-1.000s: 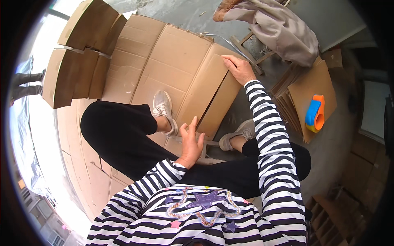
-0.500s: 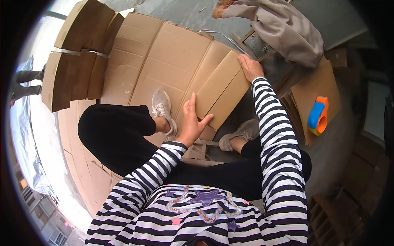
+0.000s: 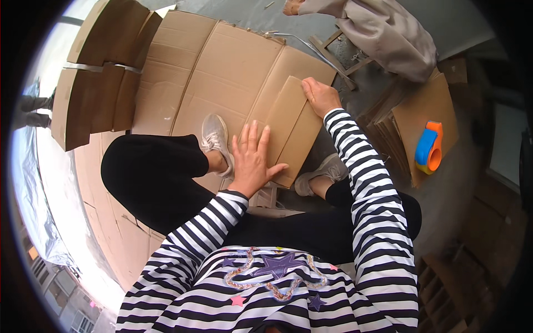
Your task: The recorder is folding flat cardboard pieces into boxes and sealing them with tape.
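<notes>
A narrow folded piece of cardboard, creased along its length, lies slanting over a larger brown cardboard sheet. At its far right corner my right hand is closed over the edge. My left hand rests with fingers spread, its thumb over the near end of the folded piece and its fingertips by the left edge. What lies under the left palm is hidden.
A blue and orange tape dispenser sits on stacked flat cardboard at the right. Strapped cardboard bundles stand far left. Draped beige cloth is at the far right, by a wooden frame. My shoes flank the folded piece.
The folded cardboard has shifted left and settled lower over the sheet. My right hand moved left with it, and my left hand's fingers have spread out flat.
</notes>
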Available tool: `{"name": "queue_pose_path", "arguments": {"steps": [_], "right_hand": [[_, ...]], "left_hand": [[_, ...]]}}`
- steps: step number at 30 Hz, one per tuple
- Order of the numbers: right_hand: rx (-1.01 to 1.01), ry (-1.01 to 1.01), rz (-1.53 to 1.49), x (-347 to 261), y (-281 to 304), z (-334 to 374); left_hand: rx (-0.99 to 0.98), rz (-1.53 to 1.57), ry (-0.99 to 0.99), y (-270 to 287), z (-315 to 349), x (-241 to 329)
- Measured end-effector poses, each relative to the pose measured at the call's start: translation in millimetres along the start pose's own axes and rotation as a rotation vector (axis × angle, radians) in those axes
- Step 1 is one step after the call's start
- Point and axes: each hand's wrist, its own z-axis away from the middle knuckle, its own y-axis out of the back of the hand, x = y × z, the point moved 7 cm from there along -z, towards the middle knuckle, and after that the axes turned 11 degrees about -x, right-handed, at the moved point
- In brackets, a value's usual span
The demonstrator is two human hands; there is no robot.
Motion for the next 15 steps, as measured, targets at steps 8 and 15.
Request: {"name": "queue_pose_path", "arguments": {"steps": [8,15], "right_hand": [[0.019,-0.024,-0.023,-2,-4,0],[-0.116,-0.051,0.089,-16,-16,-9]], "left_hand": [[0.112,-0.063,-0.233,-25,-54,32],[0.097,-0.144,-0.222,-28,-51,26]]}}
